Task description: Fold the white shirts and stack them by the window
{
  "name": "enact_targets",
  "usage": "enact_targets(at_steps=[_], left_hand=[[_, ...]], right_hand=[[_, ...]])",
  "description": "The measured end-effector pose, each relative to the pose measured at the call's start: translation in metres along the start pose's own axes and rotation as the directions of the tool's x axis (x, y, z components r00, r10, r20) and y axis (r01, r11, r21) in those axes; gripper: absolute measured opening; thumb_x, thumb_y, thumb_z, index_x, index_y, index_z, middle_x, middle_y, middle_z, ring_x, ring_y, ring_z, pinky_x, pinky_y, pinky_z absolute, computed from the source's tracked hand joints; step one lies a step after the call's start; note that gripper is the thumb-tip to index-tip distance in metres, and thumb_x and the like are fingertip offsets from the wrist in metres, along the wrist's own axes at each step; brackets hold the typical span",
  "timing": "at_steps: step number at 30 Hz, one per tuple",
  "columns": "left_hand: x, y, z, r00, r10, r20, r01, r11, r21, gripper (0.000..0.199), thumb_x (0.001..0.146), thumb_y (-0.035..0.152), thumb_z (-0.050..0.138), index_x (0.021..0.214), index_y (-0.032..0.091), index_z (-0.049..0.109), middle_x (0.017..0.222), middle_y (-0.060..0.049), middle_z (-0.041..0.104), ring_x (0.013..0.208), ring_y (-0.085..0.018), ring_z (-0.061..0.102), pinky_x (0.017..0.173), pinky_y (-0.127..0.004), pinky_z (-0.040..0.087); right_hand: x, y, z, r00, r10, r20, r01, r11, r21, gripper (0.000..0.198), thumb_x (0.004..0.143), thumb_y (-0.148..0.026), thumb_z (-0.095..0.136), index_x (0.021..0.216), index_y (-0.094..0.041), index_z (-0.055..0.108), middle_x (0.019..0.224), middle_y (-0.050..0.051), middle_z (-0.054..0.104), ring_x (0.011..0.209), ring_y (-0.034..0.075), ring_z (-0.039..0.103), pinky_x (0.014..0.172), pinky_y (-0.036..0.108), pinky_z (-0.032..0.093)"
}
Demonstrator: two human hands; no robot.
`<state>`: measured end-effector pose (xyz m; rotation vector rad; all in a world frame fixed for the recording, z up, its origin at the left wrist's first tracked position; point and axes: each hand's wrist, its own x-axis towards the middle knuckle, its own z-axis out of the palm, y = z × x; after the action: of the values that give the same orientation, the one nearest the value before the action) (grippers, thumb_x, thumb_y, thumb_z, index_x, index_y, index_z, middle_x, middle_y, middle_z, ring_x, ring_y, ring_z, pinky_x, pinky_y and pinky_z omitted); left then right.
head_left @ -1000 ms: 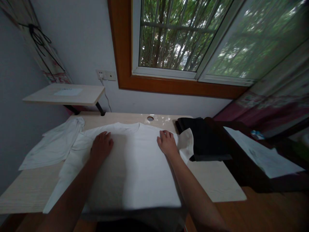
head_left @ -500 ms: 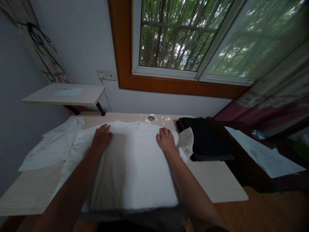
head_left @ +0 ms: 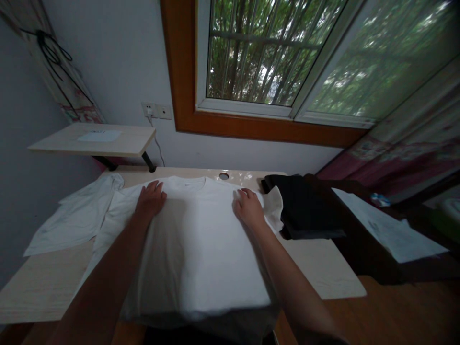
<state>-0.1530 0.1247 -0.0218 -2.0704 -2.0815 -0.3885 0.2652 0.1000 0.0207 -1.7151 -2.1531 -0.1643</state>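
Note:
A white T-shirt (head_left: 212, 244) lies spread out with its collar toward the wall, and its lower edge hangs at the table's front edge. My left hand (head_left: 150, 200) rests on the shirt near the left shoulder, fingers stretched out over the cloth. Near the right shoulder, my right hand (head_left: 249, 207) has its fingers bent, with a small ridge of the shirt's cloth between thumb and fingertips. The right sleeve sticks out beside a folded black garment (head_left: 305, 206). More white cloth (head_left: 75, 215) lies at the left.
Under the shirt is a pale wooden table (head_left: 323, 268) with a round cable hole (head_left: 224, 176). A raised shelf (head_left: 89, 141) holding a paper stands at the back left. Dark furniture with a large sheet of paper (head_left: 388, 230) adjoins the right side. A window (head_left: 266, 62) is above.
My right hand's fingers have bent more and drawn up a little cloth, and the right sleeve has shifted slightly. My left hand stays on the left shoulder. The view has moved slightly.

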Motion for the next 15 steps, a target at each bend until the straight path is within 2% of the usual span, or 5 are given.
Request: enact_targets(at_steps=[2,5,9,12,15], left_hand=[[-0.001,0.001,0.000,1.000,-0.013,0.005,0.013,1.000,-0.005,0.054,0.097,0.031,0.036,0.146,0.016,0.051,0.158,-0.016,0.046,0.146,-0.029,0.042,0.121,-0.053,0.029],[-0.002,0.002,0.002,1.000,-0.018,-0.006,0.017,1.000,-0.013,0.053,0.097,0.031,0.035,0.146,0.015,0.052,0.159,-0.017,0.046,0.147,-0.029,0.041,0.121,-0.054,0.029],[-0.002,0.001,0.004,1.000,-0.005,-0.024,0.004,1.000,-0.026,0.054,0.098,0.031,0.034,0.145,0.012,0.053,0.159,-0.018,0.045,0.148,-0.030,0.040,0.122,-0.054,0.028],[-0.004,0.003,0.005,1.000,-0.016,-0.015,0.016,0.999,-0.034,0.054,0.098,0.031,0.033,0.145,0.013,0.054,0.158,-0.018,0.046,0.148,-0.030,0.040,0.122,-0.054,0.028],[-0.009,0.007,0.002,0.999,-0.043,0.007,0.044,0.998,-0.041,0.054,0.098,0.030,0.032,0.146,0.014,0.052,0.160,-0.016,0.045,0.150,-0.030,0.038,0.123,-0.055,0.027]], right_hand=[[-0.017,0.007,-0.022,0.998,0.008,-0.065,-0.009,1.000,-0.024,0.038,0.099,-0.026,0.050,0.134,-0.016,0.062,0.131,0.013,0.061,0.117,0.028,0.052,0.104,0.038,0.042],[-0.044,0.023,-0.055,0.982,0.100,-0.163,-0.121,0.985,-0.122,0.033,0.098,-0.025,0.050,0.126,-0.018,0.067,0.117,0.014,0.064,0.107,0.030,0.053,0.094,0.042,0.044],[-0.071,0.043,-0.082,0.947,0.199,-0.251,-0.255,0.943,-0.213,0.037,0.096,-0.032,0.056,0.128,-0.016,0.064,0.114,0.018,0.064,0.102,0.034,0.052,0.087,0.045,0.041],[-0.080,0.050,-0.086,0.958,0.187,-0.216,-0.237,0.942,-0.238,0.046,0.095,-0.041,0.060,0.133,-0.016,0.061,0.112,0.019,0.068,0.106,0.036,0.051,0.086,0.045,0.039],[-0.081,0.050,-0.080,0.982,0.142,-0.123,-0.169,0.955,-0.244,0.048,0.095,-0.037,0.060,0.138,-0.017,0.057,0.104,0.017,0.073,0.110,0.036,0.053,0.089,0.046,0.039]])
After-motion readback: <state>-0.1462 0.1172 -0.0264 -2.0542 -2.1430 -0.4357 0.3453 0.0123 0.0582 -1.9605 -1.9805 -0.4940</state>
